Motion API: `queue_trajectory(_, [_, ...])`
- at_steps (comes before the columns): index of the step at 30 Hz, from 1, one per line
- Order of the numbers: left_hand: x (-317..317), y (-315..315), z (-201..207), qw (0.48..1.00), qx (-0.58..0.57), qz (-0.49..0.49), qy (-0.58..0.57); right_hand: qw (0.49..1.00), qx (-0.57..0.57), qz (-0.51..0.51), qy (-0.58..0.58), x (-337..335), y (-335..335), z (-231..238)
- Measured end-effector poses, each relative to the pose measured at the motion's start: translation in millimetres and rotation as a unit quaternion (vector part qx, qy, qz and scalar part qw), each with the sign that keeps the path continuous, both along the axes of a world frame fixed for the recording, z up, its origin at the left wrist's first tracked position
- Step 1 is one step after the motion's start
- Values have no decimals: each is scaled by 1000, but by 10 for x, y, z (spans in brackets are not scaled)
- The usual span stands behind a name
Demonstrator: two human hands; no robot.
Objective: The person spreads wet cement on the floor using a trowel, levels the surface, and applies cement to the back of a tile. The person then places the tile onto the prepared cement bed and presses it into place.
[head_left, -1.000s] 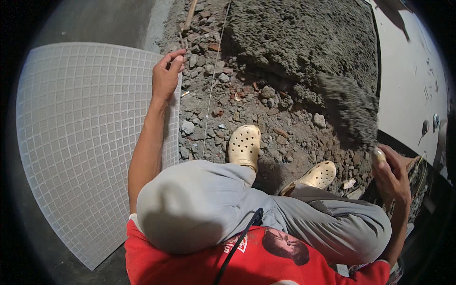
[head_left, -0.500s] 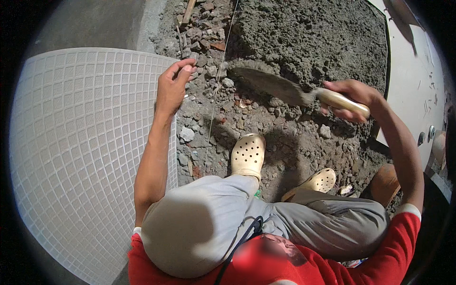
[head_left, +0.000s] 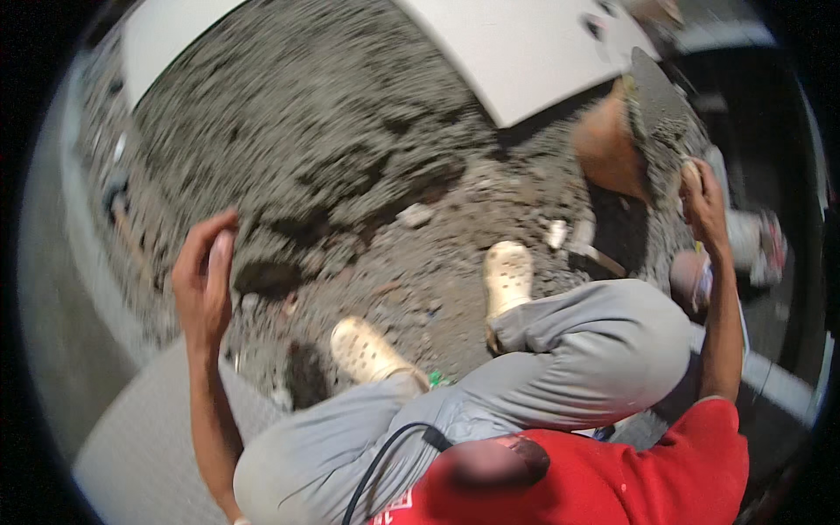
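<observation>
Rubble ground (head_left: 437, 302) (brightly lit) — smooth grey floor (head_left: 74, 341) along left.

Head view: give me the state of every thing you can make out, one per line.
Left hand: partly open, holding nothing visible
Right hand: closed around the trowel handle
Trowel: held, blade overlapping the container in the picture
Orange-brown container: partly hidden; upright or tipped, cannot tell
Grey mortar: rough, uneven on top
Clogs: both worn
Grey tile: only partly in view
</observation>
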State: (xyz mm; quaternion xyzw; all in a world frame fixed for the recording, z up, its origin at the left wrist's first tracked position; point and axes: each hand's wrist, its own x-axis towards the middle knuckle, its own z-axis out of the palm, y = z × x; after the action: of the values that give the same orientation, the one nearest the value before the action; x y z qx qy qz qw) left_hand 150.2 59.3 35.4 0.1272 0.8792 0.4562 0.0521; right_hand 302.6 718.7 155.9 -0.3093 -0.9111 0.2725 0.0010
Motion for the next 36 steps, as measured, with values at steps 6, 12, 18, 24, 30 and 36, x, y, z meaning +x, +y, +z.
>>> queue_trajectory(6, [-206, 1306, 542, 942, -104, -320, -19, 951, 301, 7, -68, 677, 870, -131])
queue_trajectory(12, [-234, 2823, 396, 826, -157, -530, 109, 940, 316, 9, -131, 793, 1264, -253])
queue_trajectory(18, [-61, 4644, -140, 820, -72, -522, 225, 914, 376, 66, -135, 477, 1614, -476])
queue_trajectory(24, [196, 5297, -544, 861, -40, -462, 209, 934, 256, 121, -220, 308, 1755, -726])
queue_trajectory(30, [224, 5296, -642, 865, -24, -461, 198, 977, 95, 151, -119, 333, 1713, -675])
queue_trajectory(36, [172, 5331, -657, 862, -12, -473, 178, 975, -57, 33, -212, 182, 1558, -578])
